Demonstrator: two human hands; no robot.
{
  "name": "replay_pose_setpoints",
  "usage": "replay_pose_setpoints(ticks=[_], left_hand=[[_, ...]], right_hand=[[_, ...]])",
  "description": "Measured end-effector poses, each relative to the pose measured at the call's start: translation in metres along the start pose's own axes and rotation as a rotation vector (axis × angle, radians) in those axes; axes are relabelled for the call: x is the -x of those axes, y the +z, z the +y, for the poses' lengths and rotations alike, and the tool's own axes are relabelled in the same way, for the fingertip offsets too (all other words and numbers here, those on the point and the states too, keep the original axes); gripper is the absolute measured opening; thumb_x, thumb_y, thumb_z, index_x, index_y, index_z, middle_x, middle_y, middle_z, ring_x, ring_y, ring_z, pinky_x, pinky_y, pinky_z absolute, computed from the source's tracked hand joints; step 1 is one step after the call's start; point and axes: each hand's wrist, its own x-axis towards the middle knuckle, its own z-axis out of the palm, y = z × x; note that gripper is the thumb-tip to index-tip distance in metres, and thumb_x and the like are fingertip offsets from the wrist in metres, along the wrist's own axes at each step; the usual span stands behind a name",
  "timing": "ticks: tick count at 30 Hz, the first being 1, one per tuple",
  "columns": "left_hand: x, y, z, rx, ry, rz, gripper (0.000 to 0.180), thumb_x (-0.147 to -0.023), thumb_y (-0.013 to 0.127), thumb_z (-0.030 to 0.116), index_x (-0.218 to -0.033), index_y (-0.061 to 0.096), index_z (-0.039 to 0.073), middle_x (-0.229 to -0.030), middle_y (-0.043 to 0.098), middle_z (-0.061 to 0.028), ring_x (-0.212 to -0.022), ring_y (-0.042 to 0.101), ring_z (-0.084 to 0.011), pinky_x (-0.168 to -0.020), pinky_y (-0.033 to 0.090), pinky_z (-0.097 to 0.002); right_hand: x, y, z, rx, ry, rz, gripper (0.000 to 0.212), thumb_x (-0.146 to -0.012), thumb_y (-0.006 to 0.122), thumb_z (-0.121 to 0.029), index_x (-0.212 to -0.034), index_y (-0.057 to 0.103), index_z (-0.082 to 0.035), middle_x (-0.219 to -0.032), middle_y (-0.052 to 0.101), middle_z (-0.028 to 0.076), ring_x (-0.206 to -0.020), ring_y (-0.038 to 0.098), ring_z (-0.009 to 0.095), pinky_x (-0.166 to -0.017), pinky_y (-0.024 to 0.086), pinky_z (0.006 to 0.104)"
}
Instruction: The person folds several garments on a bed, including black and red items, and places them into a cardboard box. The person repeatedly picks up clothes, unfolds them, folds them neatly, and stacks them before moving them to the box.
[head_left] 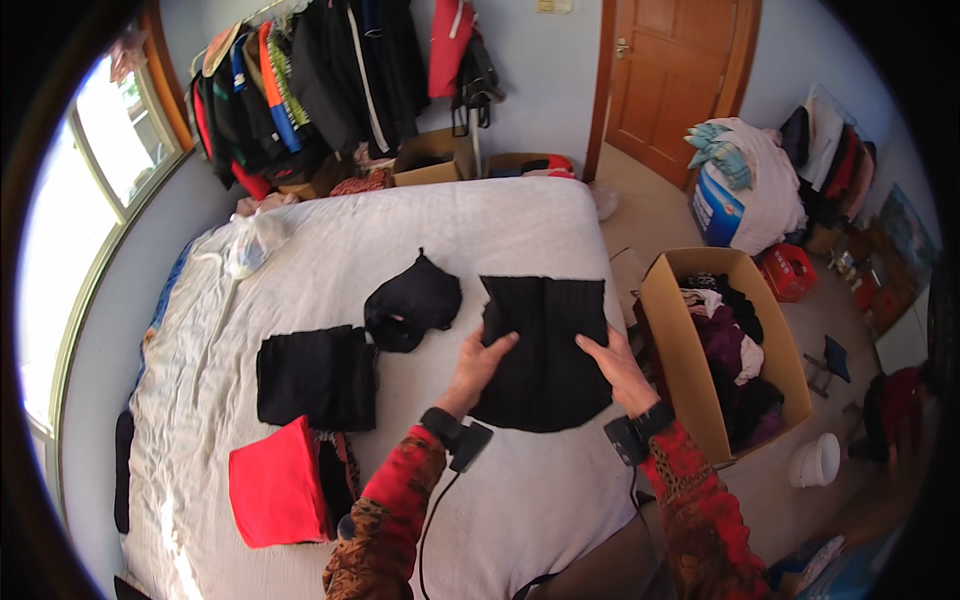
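Between my two hands is a black garment point(545, 350), wide and flat with a straight far edge and a rounded near edge, over the bed. My left hand point(483, 365) grips its left side, thumb on top and fingers hidden behind. The right side is held the same way by my right hand point(620, 370). Just beyond my left hand lies a rumpled black cloth piece point(412, 300) with a pointed top. A folded black garment point(315, 378) sits left of it, and a folded red garment point(275, 485) lies nearer, against a dark patterned cloth point(338, 465).
The bed point(520, 220) has a white cover and holds a clear plastic bag point(248, 250). To its right stands an open cardboard box point(790, 385) of clothes, with a white bucket point(815, 460) nearby. Hanging clothes point(330, 80) line the far wall beside a wooden door point(672, 80).
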Motion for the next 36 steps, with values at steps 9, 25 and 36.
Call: replay_pose_setpoints(ticks=[9,25,36], left_hand=[[-0.111,-0.057,0.007,-0.556,0.121,0.237,0.058,-0.086,0.070,0.027,-0.130,0.047,-0.002,-0.087,0.067,-0.0105,-0.079,0.063,-0.0158,-0.071,0.050,-0.0306],[0.050,0.105,-0.144,-1.163,0.561,-0.090,0.046,-0.081,0.066,0.017,-0.123,0.053,0.006,-0.133,0.049,-0.0141,-0.127,0.043,-0.0310,-0.108,0.029,-0.0460],[0.058,0.126,-0.162,-1.336,0.588,-0.037,0.043,-0.086,0.058,0.022,-0.125,0.052,0.004,-0.137,0.045,-0.0156,-0.133,0.037,-0.0305,-0.113,0.021,-0.0471]], right_hand=[[-0.096,-0.045,0.015,0.598,0.015,0.343,0.058,-0.088,0.065,-0.020,-0.137,0.041,0.001,-0.108,0.061,0.013,-0.085,0.063,0.019,-0.075,0.053,0.0333],[0.167,-0.100,0.041,0.275,0.164,-0.028,0.023,-0.096,0.054,-0.013,-0.111,0.058,0.004,-0.091,0.065,0.008,-0.078,0.065,0.013,-0.073,0.053,0.0275],[0.204,-0.258,0.000,0.423,0.000,0.558,0.012,-0.092,0.059,-0.010,-0.095,0.062,0.001,-0.077,0.067,0.006,-0.067,0.064,0.012,-0.061,0.052,0.0260]])
